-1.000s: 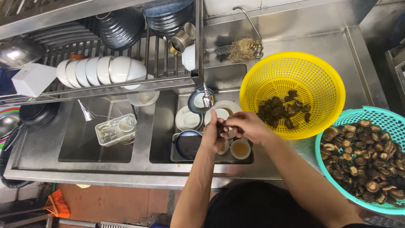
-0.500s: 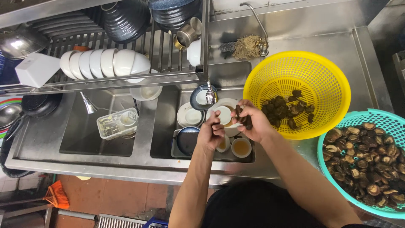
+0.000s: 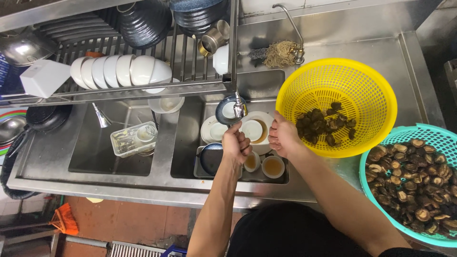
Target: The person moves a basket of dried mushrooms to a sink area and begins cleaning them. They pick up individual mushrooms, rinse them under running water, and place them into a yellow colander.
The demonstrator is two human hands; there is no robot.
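— What's each hand doing?
— The left hand (image 3: 236,142) is gripping the faucet (image 3: 239,108) over the sink (image 3: 185,143); the right hand (image 3: 284,136) is hanging clenched, contents hidden.
— What's crowding them?
— Dirty plates (image 3: 252,129) are lying beneath, a yellow colander (image 3: 376,90) is sitting just beside.

At a stainless-steel kitchen sink station seen from above, little packaging is on show. A white box-shaped carton (image 3: 44,77) lies tilted at the left end of the dish rack (image 3: 190,83), just beside a row of upright white bowls (image 3: 119,71); any markings on it are too small to make out. At the far left edge, partly cut off, a slip of printed material with rainbow-coloured curved stripes (image 3: 10,115) shows beside a dark pan; whether it is a label or a package cannot be told. No signs or screens are visible.
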